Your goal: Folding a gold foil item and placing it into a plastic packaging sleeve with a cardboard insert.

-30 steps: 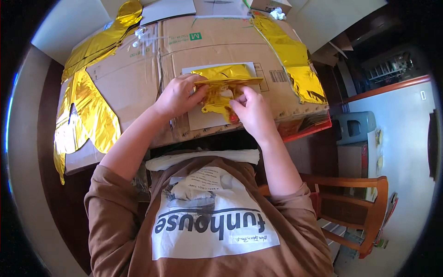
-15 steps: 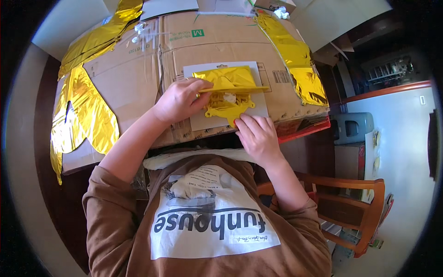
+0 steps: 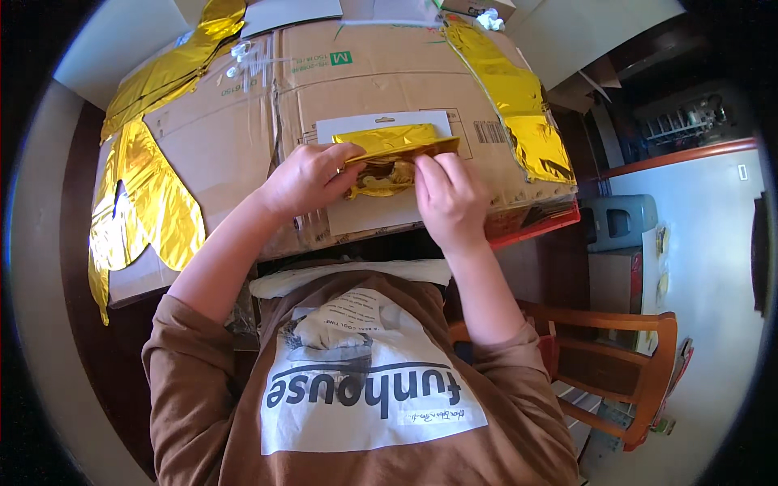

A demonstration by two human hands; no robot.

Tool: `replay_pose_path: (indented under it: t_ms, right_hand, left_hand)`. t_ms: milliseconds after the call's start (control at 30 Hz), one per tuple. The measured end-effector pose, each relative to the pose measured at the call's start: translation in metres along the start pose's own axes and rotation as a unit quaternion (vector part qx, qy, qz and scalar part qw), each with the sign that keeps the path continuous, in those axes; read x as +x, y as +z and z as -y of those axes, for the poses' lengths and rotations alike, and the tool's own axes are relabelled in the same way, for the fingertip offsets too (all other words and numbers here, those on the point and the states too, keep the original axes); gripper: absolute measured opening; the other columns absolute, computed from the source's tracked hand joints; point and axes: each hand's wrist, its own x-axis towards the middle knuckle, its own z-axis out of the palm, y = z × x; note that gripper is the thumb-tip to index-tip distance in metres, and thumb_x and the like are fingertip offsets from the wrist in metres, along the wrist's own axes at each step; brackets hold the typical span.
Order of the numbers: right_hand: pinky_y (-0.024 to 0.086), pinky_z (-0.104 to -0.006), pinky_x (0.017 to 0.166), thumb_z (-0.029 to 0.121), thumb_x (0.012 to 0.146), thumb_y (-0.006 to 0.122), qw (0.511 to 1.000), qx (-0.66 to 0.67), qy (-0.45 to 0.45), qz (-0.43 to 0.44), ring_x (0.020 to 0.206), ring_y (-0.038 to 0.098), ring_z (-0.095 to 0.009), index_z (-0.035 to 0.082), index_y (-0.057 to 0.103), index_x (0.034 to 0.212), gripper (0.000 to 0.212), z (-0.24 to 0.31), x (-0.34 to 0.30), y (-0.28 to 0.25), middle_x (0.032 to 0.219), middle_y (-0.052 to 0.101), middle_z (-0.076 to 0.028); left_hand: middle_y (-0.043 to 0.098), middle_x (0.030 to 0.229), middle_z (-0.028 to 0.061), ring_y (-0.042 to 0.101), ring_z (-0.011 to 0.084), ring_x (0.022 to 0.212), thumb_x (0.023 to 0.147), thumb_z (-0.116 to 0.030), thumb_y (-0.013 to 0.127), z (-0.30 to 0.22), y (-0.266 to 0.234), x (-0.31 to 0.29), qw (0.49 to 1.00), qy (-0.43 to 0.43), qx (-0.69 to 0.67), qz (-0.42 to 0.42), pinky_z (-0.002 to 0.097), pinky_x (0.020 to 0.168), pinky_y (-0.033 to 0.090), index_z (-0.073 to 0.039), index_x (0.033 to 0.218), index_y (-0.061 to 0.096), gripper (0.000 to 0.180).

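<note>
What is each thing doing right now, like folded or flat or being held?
Small gold foil piece: folded, crinkled, pinched by both hands.
Left hand: gripping the foil.
Right hand: gripping the foil.
White card: lying flat under the foil.
Cardboard sheet: flattened, spread out.
Large gold foil shape: lying flat, untouched.
Wooden chair: upright.

Location: a home room, indicated by the wooden chair [image 3: 624, 364], dish rack [image 3: 681, 121] and cardboard-covered desk [image 3: 389, 73].

Shiny gold foil [image 3: 395, 143], white card [image 3: 381, 212], plain brown cardboard [image 3: 243, 138]
</note>
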Motion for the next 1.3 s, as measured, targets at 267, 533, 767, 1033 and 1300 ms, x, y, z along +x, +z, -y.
replay_pose_path:
  t_ms: [267,533,767,1033,1300]
  right_hand:
    - [0.051,-0.0388,0.073,0.009,0.080,0.077,0.999,-0.014,0.034,-0.015,0.079,0.066,-0.027,0.008,0.064,0.098,0.021,0.009,-0.003,0.023,0.084,0.070,-0.006]
    - [0.048,-0.0404,0.078,0.018,0.086,0.073,0.997,0.013,0.011,0.081,0.089,0.062,-0.027,0.008,0.068,0.110,0.026,0.005,-0.014,0.029,0.098,0.068,-0.007]
    - [0.044,-0.0446,0.087,0.022,0.087,0.071,0.984,-0.045,0.053,0.165,0.097,0.056,-0.032,0.006,0.066,0.114,0.031,0.014,-0.001,0.028,0.105,0.061,-0.011]
    - [0.040,-0.0536,0.105,0.019,0.087,0.069,0.993,0.064,0.049,0.086,0.107,0.057,-0.036,-0.001,0.066,0.112,0.032,0.011,-0.015,0.013,0.106,0.062,-0.018]
    - [0.055,-0.0410,0.083,0.005,0.077,0.069,0.987,0.153,0.047,0.024,0.091,0.068,-0.031,0.001,0.071,0.098,0.021,0.001,-0.006,-0.066,0.099,0.070,-0.013]
  left_hand:
    - [0.070,0.079,0.0213,0.070,0.0359,0.068,0.096,-0.016,0.068,-0.002,-0.010,0.007,0.996,-0.089,-0.020,0.004,0.0419,0.063,0.055,0.000,0.112,0.066,0.023]
    - [0.070,0.075,0.0179,0.069,0.0223,0.064,0.099,-0.019,0.065,-0.015,-0.025,0.024,0.980,-0.191,-0.042,0.022,0.0357,0.063,0.053,0.000,0.113,0.066,0.024]
    - [0.069,0.074,0.0176,0.068,0.0261,0.062,0.098,-0.019,0.065,-0.007,-0.026,0.027,0.989,-0.143,-0.031,-0.022,0.0358,0.062,0.054,-0.001,0.113,0.066,0.024]
    - [0.071,0.091,0.0190,0.070,0.0382,0.076,0.088,-0.009,0.070,0.007,-0.005,0.006,0.999,0.041,0.008,-0.022,0.0442,0.070,0.058,-0.003,0.112,0.065,0.025]
    - [0.070,0.114,0.0154,0.069,0.0364,0.105,0.076,-0.006,0.076,0.010,0.003,-0.003,0.978,0.167,0.123,0.036,0.0433,0.090,0.057,-0.001,0.112,0.061,0.040]
